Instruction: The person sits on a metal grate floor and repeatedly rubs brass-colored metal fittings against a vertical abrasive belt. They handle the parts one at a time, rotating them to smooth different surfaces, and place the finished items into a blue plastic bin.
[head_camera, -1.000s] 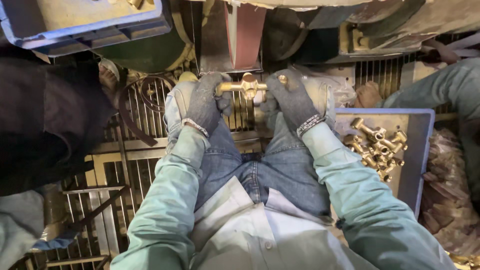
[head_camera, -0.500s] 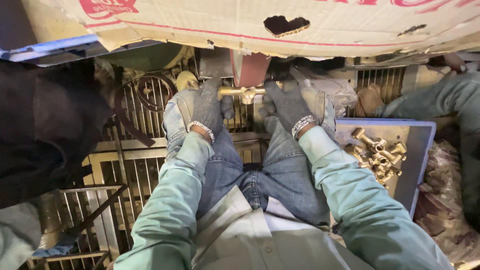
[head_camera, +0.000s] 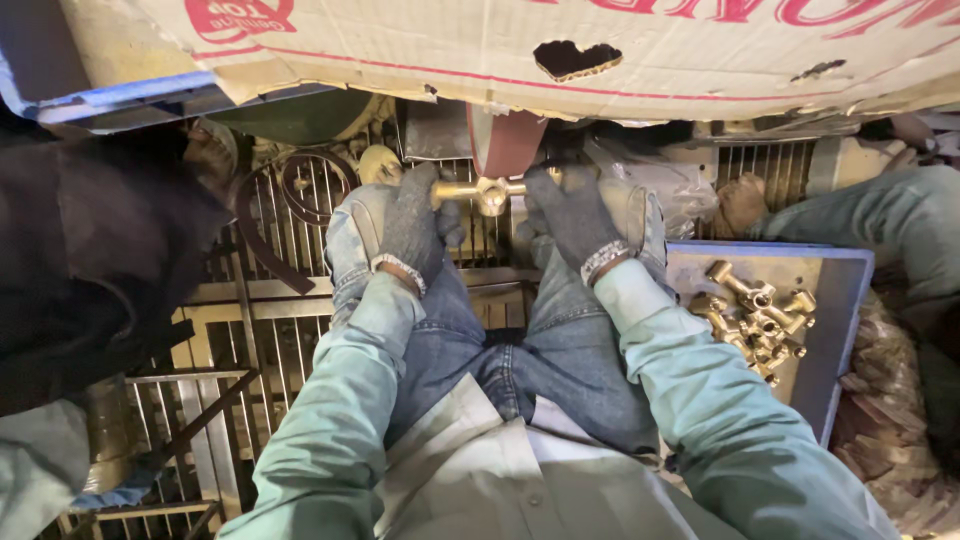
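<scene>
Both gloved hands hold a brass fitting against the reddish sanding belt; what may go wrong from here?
1. The fingertips of the left hand and right hand in grey knit gloves sit close to the reddish-brown sanding belt; a glove might catch.
2. The small T-shaped brass fitting, gripped only at its ends, may twist or be thrown out.

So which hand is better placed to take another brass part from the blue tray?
Probably the right hand. The blue tray with loose brass fittings lies just beside the right forearm, while the left hand is across the body. Both grip the brass part.
</scene>
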